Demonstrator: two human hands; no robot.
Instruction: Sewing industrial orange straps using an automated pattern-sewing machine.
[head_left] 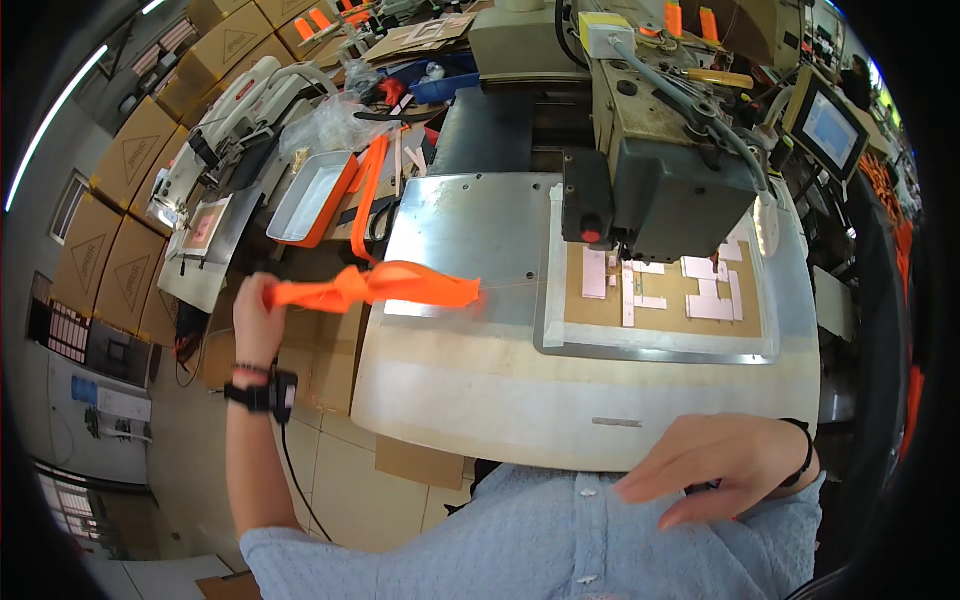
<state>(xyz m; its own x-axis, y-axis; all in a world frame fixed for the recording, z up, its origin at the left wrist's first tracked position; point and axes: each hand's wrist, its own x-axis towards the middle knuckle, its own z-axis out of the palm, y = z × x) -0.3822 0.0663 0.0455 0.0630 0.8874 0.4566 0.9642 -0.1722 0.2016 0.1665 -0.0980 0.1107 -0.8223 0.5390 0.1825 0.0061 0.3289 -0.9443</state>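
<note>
My left hand (257,308) is closed on one end of a bright orange fabric strip (385,284), out past the left edge of the worktable. The strip stretches rightward over the metal plate (450,230), its far end blurred by motion. A thin thread seems to run from that end toward the sewing machine head (670,150). Under the head lies a framed template (655,335), a brown board with pale pink pieces on it. My right hand (705,465) hovers at the table's front edge, fingers stretched and apart, holding nothing.
To the left are an orange-and-white tray (312,198), black-handled scissors (381,218) and a hanging orange strap (368,190). Another sewing machine (235,115) stands further left, before stacked cardboard boxes (130,230). A control screen (828,125) is at the right.
</note>
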